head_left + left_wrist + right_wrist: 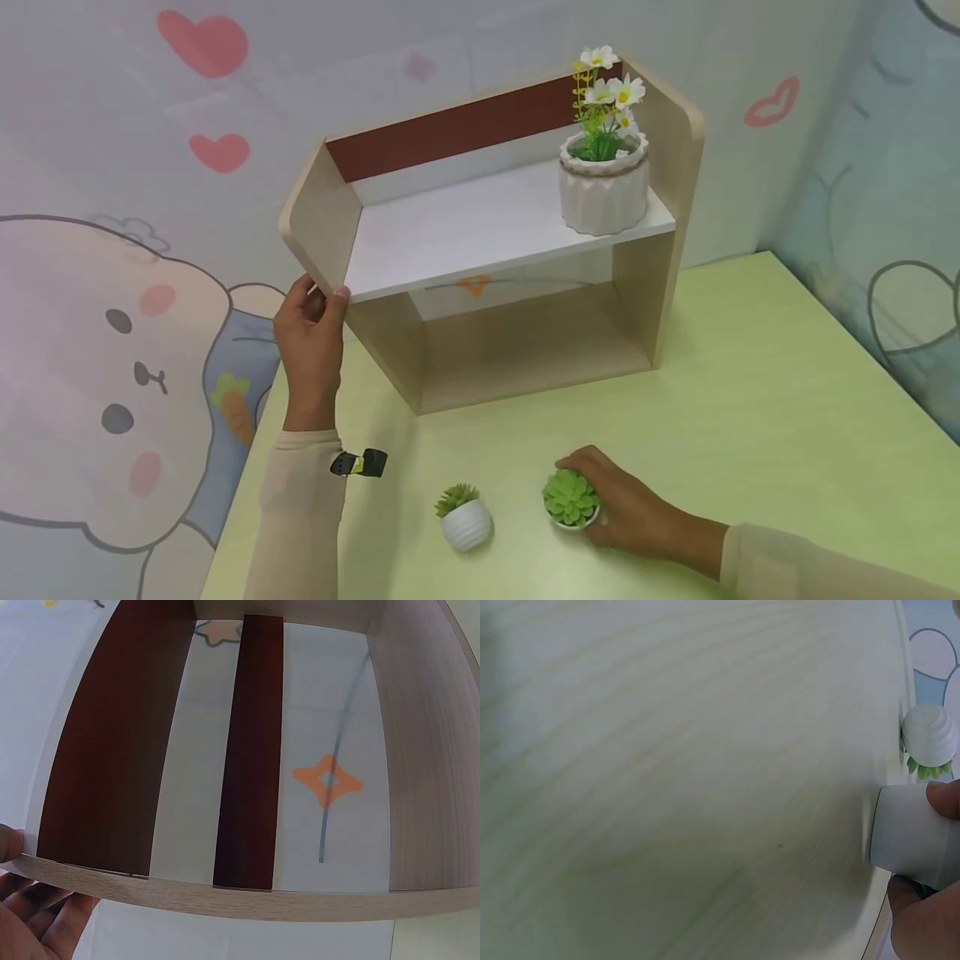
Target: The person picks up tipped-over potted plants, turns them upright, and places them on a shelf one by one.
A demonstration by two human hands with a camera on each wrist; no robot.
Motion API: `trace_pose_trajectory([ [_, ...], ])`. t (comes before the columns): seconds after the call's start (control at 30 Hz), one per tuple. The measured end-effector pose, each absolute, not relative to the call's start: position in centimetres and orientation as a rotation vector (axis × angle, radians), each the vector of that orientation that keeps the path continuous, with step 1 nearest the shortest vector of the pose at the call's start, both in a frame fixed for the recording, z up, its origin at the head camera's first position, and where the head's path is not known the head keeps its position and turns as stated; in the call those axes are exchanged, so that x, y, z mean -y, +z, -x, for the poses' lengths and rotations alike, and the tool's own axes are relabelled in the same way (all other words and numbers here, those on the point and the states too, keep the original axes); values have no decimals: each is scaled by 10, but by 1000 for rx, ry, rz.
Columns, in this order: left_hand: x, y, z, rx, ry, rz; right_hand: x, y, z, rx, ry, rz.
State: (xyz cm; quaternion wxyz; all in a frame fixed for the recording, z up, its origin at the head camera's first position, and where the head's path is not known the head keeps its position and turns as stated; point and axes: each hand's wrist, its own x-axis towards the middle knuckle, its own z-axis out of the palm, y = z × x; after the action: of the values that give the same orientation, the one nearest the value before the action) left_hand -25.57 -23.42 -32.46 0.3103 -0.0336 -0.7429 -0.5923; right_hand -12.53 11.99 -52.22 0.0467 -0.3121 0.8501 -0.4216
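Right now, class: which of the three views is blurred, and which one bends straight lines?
Right wrist view: table smeared and soft, only the small white pot fairly crisp. Left wrist view: sharp, but the shelf unit edge bows. Head view: evenly lit, sharp.

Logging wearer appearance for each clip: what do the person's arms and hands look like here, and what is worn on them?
Both hands are bare, without gloves or rings visible. The left hand and right hand emerge from close-fitting, pale beige long sleeves reaching the wrists. A small black and yellow device sits at the left wrist.
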Motion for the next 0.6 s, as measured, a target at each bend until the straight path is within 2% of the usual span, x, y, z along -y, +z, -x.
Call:
trace_pose_trajectory([
  [0.6,235,-325,257,1964,-1561,77,-117,-522,125,-2439,-1387,724],
])
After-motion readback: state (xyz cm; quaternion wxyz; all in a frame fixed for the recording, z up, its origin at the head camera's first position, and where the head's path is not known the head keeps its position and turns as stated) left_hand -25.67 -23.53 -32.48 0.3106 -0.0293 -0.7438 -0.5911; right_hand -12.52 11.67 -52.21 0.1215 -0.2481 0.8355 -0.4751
